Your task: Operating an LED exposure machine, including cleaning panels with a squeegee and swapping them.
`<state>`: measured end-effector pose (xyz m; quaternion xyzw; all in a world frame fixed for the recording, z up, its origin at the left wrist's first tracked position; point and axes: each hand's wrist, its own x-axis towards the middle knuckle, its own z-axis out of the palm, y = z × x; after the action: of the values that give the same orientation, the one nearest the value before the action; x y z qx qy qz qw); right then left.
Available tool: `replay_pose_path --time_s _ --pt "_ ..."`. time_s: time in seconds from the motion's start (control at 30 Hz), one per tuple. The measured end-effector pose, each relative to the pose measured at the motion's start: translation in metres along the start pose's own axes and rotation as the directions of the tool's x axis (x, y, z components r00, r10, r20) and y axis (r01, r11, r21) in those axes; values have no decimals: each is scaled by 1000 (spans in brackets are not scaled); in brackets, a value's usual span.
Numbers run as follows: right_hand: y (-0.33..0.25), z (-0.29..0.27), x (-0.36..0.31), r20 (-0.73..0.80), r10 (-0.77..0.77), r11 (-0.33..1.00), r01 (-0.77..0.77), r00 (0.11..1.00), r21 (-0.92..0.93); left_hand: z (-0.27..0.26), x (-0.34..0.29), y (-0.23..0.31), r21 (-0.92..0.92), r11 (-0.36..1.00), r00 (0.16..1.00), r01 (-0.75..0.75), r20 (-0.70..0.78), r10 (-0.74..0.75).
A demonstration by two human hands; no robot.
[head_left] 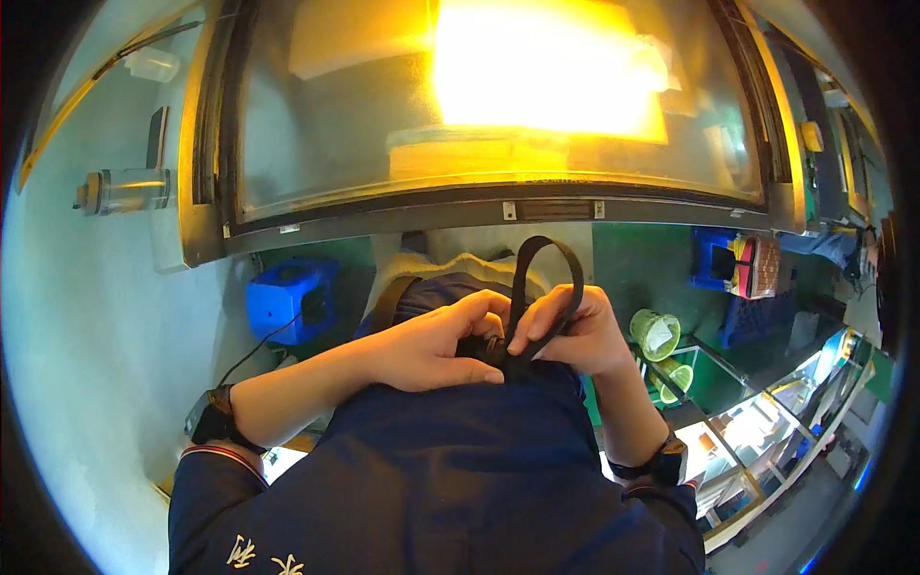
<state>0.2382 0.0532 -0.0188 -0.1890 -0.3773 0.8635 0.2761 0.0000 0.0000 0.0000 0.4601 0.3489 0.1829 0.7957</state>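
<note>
Pinching the black strap (519, 287) between narrowed fingers of the right hand (586, 333), nearer than the left hand (426, 347); with its loop beyond those fingers, lengthwise away from the dark shirt (460, 450); curling left fingers beside its lower end, cannot tell if gripping.

A large dark-framed glass panel (326, 134) is flooded by yellow-white light (546, 72). The green floor (652, 268) is bordered at left by a pale wall (105, 307); a blue stool (272, 307) is placed nearby, while green bins (643, 324) are seen at right.
</note>
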Motion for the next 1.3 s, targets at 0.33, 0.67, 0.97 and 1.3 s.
replay_pose_path --time_s 0.33,0.67,0.97,1.3 --pt "18 17 -3 -91 -91 979 72 992 -191 -1 -15 -2 -25 999 999 -38 -36 37" --pt "9 23 6 52 -264 759 241 963 -605 -10 -25 -1 9 1000 999 -23 -42 23" --pt "9 33 14 9 -122 752 99 992 -652 -17 -34 -6 2 999 998 -33 -46 33" --pt "-2 32 26 115 -90 643 146 989 -752 -21 -31 -2 -83 996 999 -30 -46 26"
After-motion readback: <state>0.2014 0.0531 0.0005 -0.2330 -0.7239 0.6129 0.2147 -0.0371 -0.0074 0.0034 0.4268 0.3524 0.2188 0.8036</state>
